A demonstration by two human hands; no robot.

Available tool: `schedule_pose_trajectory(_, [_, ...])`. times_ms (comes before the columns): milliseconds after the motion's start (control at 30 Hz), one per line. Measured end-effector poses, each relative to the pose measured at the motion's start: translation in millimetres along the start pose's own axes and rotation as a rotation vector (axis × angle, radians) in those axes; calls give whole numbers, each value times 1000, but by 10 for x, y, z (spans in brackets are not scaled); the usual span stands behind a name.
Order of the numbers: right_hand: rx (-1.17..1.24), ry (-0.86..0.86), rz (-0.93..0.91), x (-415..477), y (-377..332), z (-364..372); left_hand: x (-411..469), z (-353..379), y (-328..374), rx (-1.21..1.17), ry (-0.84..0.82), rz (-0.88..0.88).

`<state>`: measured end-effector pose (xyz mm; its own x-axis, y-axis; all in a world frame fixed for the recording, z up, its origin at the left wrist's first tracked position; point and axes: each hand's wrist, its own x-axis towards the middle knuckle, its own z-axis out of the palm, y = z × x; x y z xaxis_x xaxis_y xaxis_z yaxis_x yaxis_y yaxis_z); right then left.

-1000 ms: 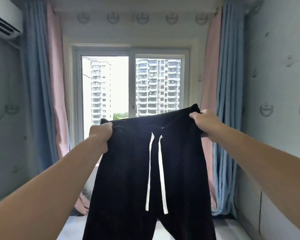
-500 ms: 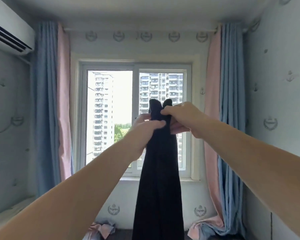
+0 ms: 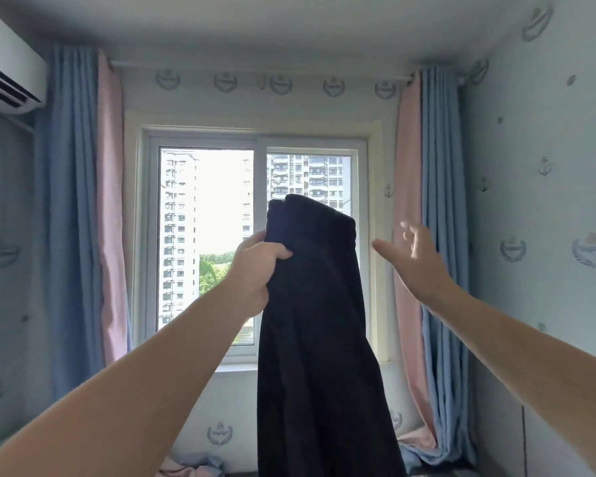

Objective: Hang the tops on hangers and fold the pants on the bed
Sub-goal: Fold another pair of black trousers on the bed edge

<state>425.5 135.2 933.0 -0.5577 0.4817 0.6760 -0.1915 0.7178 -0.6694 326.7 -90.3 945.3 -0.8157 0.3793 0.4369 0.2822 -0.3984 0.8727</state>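
Before the window (image 3: 207, 235), left hand (image 3: 255, 266) grips pants (image 3: 317, 321)

The black pants (image 3: 317, 321) are hanging as a soft, matt cloth, faintly ribbed like fine corduroy. The curtains (image 3: 83, 208) are showing a smooth, dull woven fabric. The window frame (image 3: 260, 215) is looking like glossy white plastic around clear glass, and the air conditioner (image 3: 4, 80) is gleaming smoothly.

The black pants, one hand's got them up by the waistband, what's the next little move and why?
Probably bring the open right hand down to catch the hanging legs. The black pants look doubled lengthwise and dangle from the left hand, which alone grips the waistband in front of the window. The right hand touches nothing, so it is free to steady them for the next fold.
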Motion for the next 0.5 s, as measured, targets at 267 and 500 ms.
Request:
schedule_pose_trajectory(267, [659, -795, 428, -538, -144, 768, -88, -672, 306, -67, -144, -144])
schedule_pose_trajectory(500, [606, -379, 394, -550, -701, 1151, -147, -1385, 450, 198, 98, -30])
